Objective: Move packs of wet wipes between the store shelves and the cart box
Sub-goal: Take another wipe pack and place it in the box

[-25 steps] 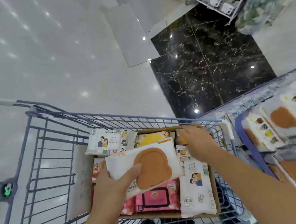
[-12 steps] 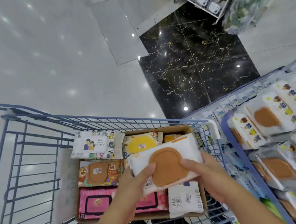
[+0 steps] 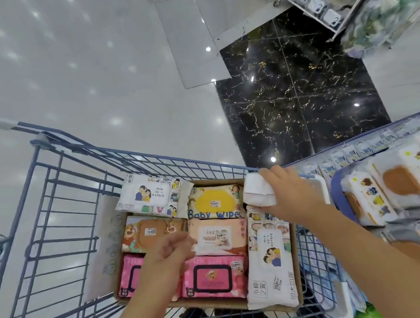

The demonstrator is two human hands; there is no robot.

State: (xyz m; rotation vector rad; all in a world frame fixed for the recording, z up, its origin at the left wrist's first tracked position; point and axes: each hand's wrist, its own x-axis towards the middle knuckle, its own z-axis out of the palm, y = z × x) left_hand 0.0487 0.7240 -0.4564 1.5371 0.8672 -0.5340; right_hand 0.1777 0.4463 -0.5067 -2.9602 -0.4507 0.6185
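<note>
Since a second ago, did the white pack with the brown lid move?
Yes. The white pack went from the left hand over the box's middle to the right hand at its far right corner, nearer the shelf.

hands 2: left hand (image 3: 169,255), right hand (image 3: 289,191) | cart (image 3: 56,195) 1 | cardboard box (image 3: 114,251) 1 | wipe packs in box 7: pink 2, at 6 o'clock | white pack (image 3: 258,191) in right hand 1, at 12 o'clock | shelf packs at 3 o'clock: perhaps 8, blurred
</note>
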